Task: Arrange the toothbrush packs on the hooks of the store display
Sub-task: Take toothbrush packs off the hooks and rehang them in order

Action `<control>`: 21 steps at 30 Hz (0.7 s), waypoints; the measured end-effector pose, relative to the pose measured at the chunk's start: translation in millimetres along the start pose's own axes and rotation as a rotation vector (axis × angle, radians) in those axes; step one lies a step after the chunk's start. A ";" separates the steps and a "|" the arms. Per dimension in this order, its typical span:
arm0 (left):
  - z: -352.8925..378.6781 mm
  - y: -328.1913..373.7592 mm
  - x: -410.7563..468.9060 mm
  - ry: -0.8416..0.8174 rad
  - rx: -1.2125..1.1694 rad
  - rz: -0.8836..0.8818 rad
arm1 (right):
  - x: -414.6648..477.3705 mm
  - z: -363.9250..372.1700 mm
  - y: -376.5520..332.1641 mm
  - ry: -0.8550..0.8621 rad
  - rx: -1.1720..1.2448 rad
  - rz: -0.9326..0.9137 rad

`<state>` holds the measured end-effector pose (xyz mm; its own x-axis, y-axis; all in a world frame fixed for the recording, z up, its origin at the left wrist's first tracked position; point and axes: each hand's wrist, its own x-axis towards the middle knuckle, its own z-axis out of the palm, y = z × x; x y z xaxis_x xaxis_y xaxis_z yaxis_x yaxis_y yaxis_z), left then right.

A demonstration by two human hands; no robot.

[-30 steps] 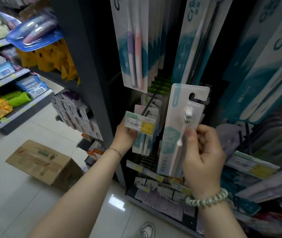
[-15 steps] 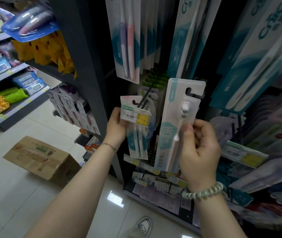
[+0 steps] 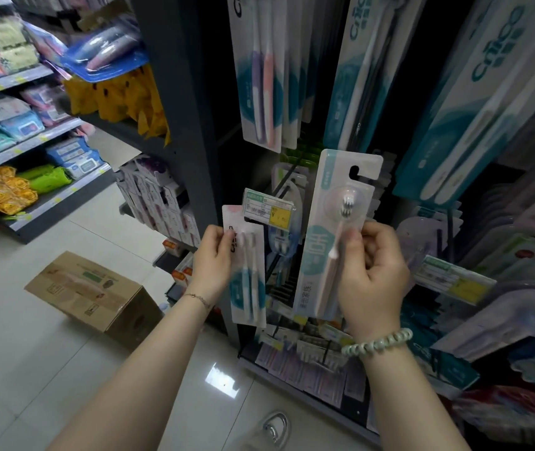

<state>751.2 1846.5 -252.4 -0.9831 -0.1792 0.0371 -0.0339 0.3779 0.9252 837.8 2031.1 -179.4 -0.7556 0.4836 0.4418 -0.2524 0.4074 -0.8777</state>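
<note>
Dim store aisle, glossy white tile floor [image 3: 32, 369], brown cardboard box [image 3: 93, 292] beside dark hook display [image 3: 194, 125]. Left hand [image 3: 212, 258] fingers clamped on white 2-brush toothbrush pack [image 3: 248, 265]; right hand [image 3: 372, 275] fingers clamped on tall white-teal single-brush pack [image 3: 328, 229].

Left of the left hand [image 3: 214, 258]: open aisle over pale floor; only the cardboard box [image 3: 92, 292] sits low there.
Beyond the left fingertips: the two-brush pack [image 3: 247, 265] they grip, with the price tag [image 3: 267, 212] overlapping its top edge.
Between the hands: a narrow dark gap, crossed by the black hook [image 3: 287, 182] and small hung packs.
Above the right hand [image 3: 372, 275]: its tall pack [image 3: 334, 229], top near the long hanging packs [image 3: 266, 70].
Right of the right fingers: crowded packs and a second price tag [image 3: 455, 283].
</note>
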 end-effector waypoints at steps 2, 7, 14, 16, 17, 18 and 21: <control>-6.5 -1.7 -7.8 0.008 -0.009 -0.007 | -1.3 1.4 -0.6 -0.009 -0.007 0.007; -23.2 3.4 -30.5 0.075 0.014 -0.022 | -7.1 1.1 -6.2 -0.026 -0.027 0.016; -39.4 20.7 -63.0 0.135 -0.034 -0.012 | -17.6 -4.3 -20.1 -0.054 -0.039 0.029; -43.2 29.9 -70.4 0.147 -0.046 0.020 | -19.7 -7.1 -25.0 -0.055 -0.034 0.026; -44.7 36.1 -73.6 0.149 -0.054 0.039 | -20.3 -8.9 -27.4 -0.051 -0.033 0.025; -46.0 42.6 -76.2 0.147 -0.067 0.059 | -20.6 -11.0 -29.9 -0.047 -0.032 0.022; -48.3 66.5 -84.5 0.132 -0.106 0.134 | -21.5 -19.7 -38.5 -0.039 -0.033 0.008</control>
<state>840.7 1842.9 -175.8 -0.9453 -0.2539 0.2047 0.1211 0.3094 0.9432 875.6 2020.3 -151.5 -0.7809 0.4563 0.4266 -0.2266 0.4295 -0.8742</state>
